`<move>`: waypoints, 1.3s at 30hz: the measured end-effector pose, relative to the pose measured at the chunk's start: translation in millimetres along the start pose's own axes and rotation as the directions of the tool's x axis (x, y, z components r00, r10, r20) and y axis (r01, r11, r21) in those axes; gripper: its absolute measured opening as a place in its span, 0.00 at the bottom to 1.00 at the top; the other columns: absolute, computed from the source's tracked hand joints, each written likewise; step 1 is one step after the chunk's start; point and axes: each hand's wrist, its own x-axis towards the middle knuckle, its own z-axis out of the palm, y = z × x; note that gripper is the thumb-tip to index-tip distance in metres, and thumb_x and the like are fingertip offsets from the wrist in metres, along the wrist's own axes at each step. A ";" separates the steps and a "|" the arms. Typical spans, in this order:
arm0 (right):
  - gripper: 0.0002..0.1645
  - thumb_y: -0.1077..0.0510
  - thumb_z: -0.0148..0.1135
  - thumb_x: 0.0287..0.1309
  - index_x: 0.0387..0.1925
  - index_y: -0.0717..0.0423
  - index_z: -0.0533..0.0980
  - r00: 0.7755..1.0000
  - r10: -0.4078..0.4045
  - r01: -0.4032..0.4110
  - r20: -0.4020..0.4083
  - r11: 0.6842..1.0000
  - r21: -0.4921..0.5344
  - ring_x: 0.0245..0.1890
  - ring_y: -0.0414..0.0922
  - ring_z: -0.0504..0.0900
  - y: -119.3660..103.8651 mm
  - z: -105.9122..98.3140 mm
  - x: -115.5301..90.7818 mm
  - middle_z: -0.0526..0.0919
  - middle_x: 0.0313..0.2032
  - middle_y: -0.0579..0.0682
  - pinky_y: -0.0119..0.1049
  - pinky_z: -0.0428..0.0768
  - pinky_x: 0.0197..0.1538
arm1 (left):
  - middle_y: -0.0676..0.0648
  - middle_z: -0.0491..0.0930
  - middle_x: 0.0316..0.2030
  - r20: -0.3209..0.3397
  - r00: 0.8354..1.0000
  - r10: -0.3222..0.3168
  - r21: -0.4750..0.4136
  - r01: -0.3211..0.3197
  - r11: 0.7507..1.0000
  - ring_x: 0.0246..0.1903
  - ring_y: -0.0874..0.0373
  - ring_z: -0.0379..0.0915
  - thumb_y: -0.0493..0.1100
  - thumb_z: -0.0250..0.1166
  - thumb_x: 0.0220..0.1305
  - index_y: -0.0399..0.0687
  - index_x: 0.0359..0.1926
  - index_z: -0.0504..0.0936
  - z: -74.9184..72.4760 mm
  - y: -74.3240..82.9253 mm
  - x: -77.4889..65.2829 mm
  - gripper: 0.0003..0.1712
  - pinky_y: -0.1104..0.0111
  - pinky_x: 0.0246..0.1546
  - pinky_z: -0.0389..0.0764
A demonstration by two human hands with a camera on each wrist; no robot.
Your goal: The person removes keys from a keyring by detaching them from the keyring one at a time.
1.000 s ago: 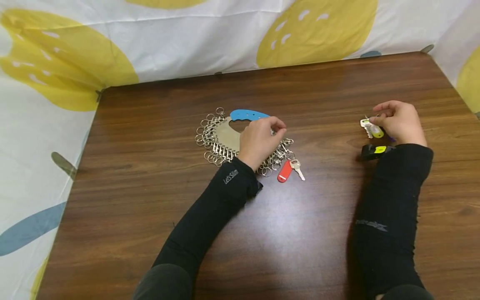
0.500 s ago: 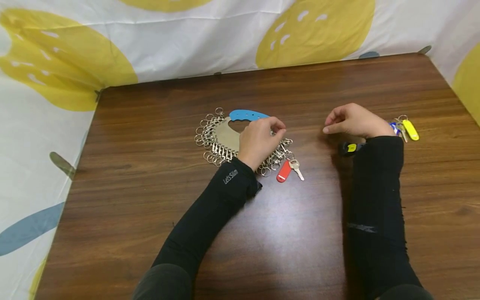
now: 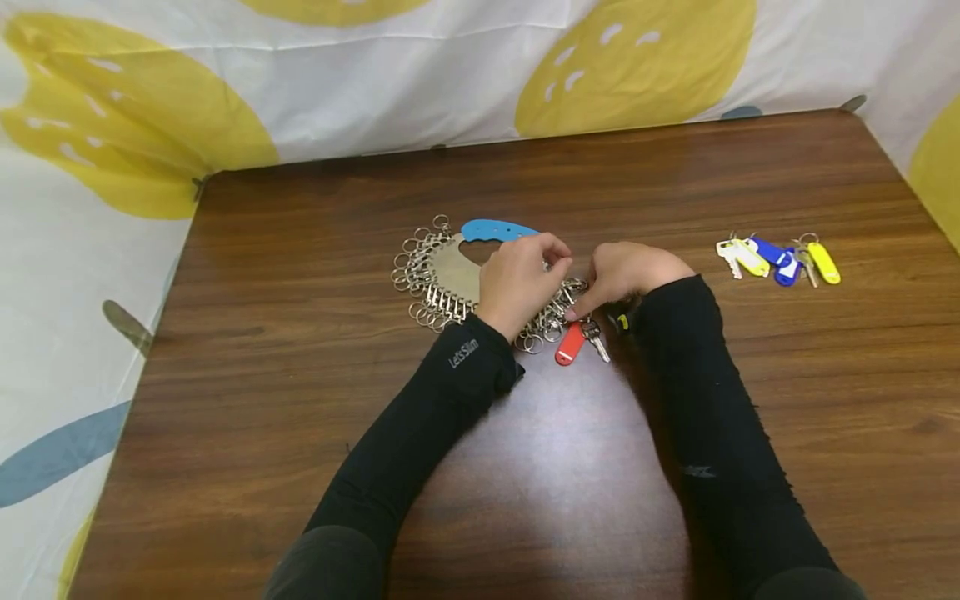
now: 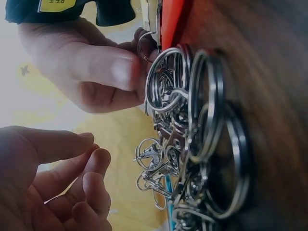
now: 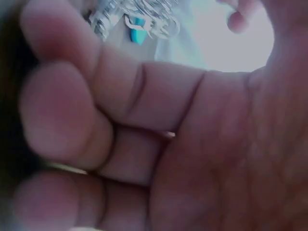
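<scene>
A half-round metal plate with a blue handle lies on the table, its curved edge lined with snap hooks and rings. Over its right part hovers my left hand; its fingers are loosely curled with nothing between them in the left wrist view. My right hand reaches down at the plate's right end. Its thumb and fingertip pinch at a key ring beside a red key tag and a silver key. Several split rings stand close by in the left wrist view.
To the right on the wooden table lie more keys with tags: a pale yellow tag, blue tags and a bright yellow tag. A lemon-print cloth stands behind the table.
My right hand has moved left from the yellow and blue tagged keys to the red-tagged key, which has tilted slightly. My left hand has stayed over the plate.
</scene>
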 end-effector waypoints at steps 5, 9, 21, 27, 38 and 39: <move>0.24 0.38 0.74 0.39 0.15 0.50 0.74 0.999 0.014 -0.016 -0.033 0.998 -0.065 0.23 0.42 0.67 -7.1 2.1 1.1 0.66 0.17 0.41 0.34 0.66 0.28 | 0.60 0.84 0.38 -0.005 1.000 -0.002 0.000 0.002 1.000 0.29 0.63 0.77 0.52 0.59 0.64 0.62 0.42 0.83 0.0 -0.2 -0.7 0.09 0.69 0.23 0.71; 0.15 0.50 0.74 0.41 0.18 0.55 0.78 0.999 -0.047 0.046 -0.019 0.999 -0.028 0.23 0.42 0.69 -5.4 3.3 1.8 0.70 0.18 0.43 0.33 0.68 0.28 | 0.60 0.84 0.38 -0.014 1.000 0.003 -0.001 -0.003 1.000 0.28 0.63 0.77 0.51 0.59 0.65 0.62 0.41 0.84 0.3 -0.3 -1.1 0.09 0.69 0.23 0.71; 0.04 0.60 0.58 0.50 0.23 0.55 0.76 0.987 -0.157 0.159 -0.026 0.980 0.123 0.18 0.40 0.67 3.0 -3.3 -4.7 0.71 0.18 0.43 0.33 0.67 0.25 | 0.60 0.84 0.37 0.015 1.000 0.000 0.011 0.000 1.000 0.27 0.63 0.76 0.52 0.58 0.66 0.63 0.42 0.83 -0.7 0.3 -0.1 0.09 0.70 0.21 0.70; 0.06 0.60 0.56 0.51 0.23 0.55 0.76 0.974 -0.194 0.209 -0.120 0.969 0.129 0.17 0.40 0.65 4.6 -3.7 -2.8 0.69 0.17 0.43 0.33 0.65 0.25 | 0.61 0.84 0.37 0.042 0.999 0.017 0.026 -0.019 1.000 0.28 0.63 0.76 0.51 0.59 0.65 0.63 0.42 0.84 -1.2 0.6 0.9 0.09 0.69 0.21 0.70; 0.10 0.61 0.54 0.55 0.20 0.56 0.74 0.954 -0.215 0.253 -0.207 0.950 0.181 0.17 0.39 0.64 10.6 -6.3 -5.5 0.67 0.17 0.43 0.33 0.63 0.25 | 0.53 0.80 0.47 0.305 0.942 0.141 0.120 -0.185 0.975 0.41 0.58 0.77 0.50 0.64 0.59 0.60 0.51 0.81 2.1 -0.1 2.6 0.18 0.63 0.33 0.77; 0.10 0.61 0.54 0.57 0.21 0.57 0.74 0.954 -0.218 0.259 -0.207 0.947 0.193 0.18 0.40 0.65 10.7 -6.4 -5.7 0.68 0.18 0.44 0.33 0.64 0.25 | 0.53 0.80 0.46 0.304 0.942 0.140 0.129 -0.186 0.974 0.41 0.58 0.78 0.52 0.64 0.59 0.60 0.51 0.81 2.6 -0.2 2.8 0.18 0.63 0.33 0.77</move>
